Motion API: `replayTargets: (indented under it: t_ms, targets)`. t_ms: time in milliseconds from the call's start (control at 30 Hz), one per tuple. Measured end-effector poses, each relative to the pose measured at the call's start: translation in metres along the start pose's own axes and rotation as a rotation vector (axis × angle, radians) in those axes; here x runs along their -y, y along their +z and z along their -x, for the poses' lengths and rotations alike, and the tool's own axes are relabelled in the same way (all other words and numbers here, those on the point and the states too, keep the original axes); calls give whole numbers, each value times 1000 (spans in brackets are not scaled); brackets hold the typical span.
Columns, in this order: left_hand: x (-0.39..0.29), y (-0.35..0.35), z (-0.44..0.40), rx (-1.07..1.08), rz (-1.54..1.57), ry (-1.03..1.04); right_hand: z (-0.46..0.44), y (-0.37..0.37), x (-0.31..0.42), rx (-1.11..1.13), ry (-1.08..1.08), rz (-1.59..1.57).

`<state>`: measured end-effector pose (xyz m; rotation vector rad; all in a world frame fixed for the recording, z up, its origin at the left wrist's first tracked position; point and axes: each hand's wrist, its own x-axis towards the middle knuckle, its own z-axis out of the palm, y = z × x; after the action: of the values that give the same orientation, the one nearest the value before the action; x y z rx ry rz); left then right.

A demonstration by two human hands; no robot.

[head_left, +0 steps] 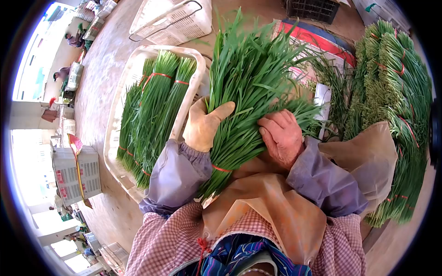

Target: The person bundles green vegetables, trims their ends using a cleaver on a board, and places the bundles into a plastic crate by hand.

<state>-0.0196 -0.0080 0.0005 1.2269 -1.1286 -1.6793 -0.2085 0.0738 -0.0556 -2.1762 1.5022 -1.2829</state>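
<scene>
A large bunch of garlic chives (246,92) lies across my lap, its loose leaf tips fanned away from me. A red band (221,169) circles its near end. My left hand (202,125), in a pale glove, grips the bunch from the left side, thumb over the leaves. On the right side, my bare right hand (282,137) has its fingers curled closed on some of the leaves; its fingertips are partly hidden. Left of my lap, a white plastic crate (195,78) holds several banded chive bundles (156,99).
Stacked banded bundles (403,101) stand on the right. Loose chives (335,76) and a white strip (322,103) lie beside them. Another white crate (172,20) and a black crate (313,10) are ahead. Far left, other people sit near a grey crate (77,172).
</scene>
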Motion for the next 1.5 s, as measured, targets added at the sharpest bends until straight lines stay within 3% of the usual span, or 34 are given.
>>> replayTargets:
  t_ms: [133, 267, 400, 500, 533, 633, 767, 833, 900, 1000, 1067, 1200, 1300, 1500]
  targets:
    - [-4, 7, 0, 10, -10, 17, -16, -8, 4, -166, -20, -142]
    - [2, 7, 1, -17, -80, 57, -39, -6, 6, 107, -71, 163]
    - [-2, 6, 3, -54, -249, 76, -47, 6, 10, 192, -237, 396]
    - [-3, 4, 3, -41, -291, 90, -44, 14, -1, 78, -177, 208]
    - [-2, 3, 1, -27, -291, 102, -43, 11, -2, -4, -74, 102]
    - [-5, 5, 2, 23, -291, 136, -40, -3, -12, -181, 498, -543]
    - [-10, 11, 6, 112, -424, 247, -26, -21, -43, -302, 321, -127]
    - [-5, 11, 4, 119, -561, 293, -23, -46, -55, -391, 470, -39]
    - [-4, 10, 1, 83, -661, 304, -33, -79, -55, -476, 184, 620]
    - [-8, 11, -8, 16, -686, 233, -43, -80, -19, -517, -38, 468]
    - [-3, 9, -12, -1, -599, 191, -33, -50, -9, -124, -372, 345]
    - [-3, 5, -15, -11, -90, 2, -18, 9, 1, 83, -75, 200]
    - [0, -4, -15, 18, 109, -3, 8, 8, 6, 173, 43, 111]
    - [-4, -1, -11, 5, 132, -74, 17, 4, 10, 135, 67, 107]
